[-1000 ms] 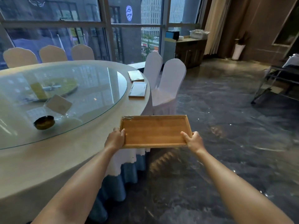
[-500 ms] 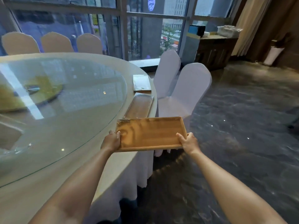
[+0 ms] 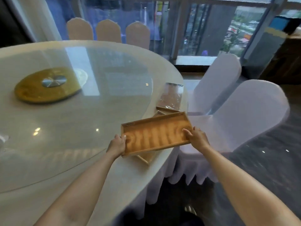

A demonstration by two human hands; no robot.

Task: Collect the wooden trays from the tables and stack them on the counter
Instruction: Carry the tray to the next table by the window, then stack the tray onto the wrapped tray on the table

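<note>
I hold a light wooden tray (image 3: 154, 134) level by its two short ends, my left hand (image 3: 117, 145) on the left end and my right hand (image 3: 197, 138) on the right end. It hovers over a second wooden tray (image 3: 147, 158) that lies on the round table's right rim (image 3: 169, 75); only corners of that one show beneath. A third tray (image 3: 171, 97), wrapped in shiny clear film, lies farther along the rim. Whether the held tray touches the lower one is unclear.
A glass turntable (image 3: 78, 103) covers most of the table, with a round gold hub (image 3: 47, 84) at its centre. Two white-covered chairs (image 3: 241, 116) stand close on the right. Three beige chair backs (image 3: 108, 31) line the far side before the windows.
I have walked along the table to the right. The held tray has come from open air beside the table to above the tray lying on the rim. Both hands keep their grip.
</note>
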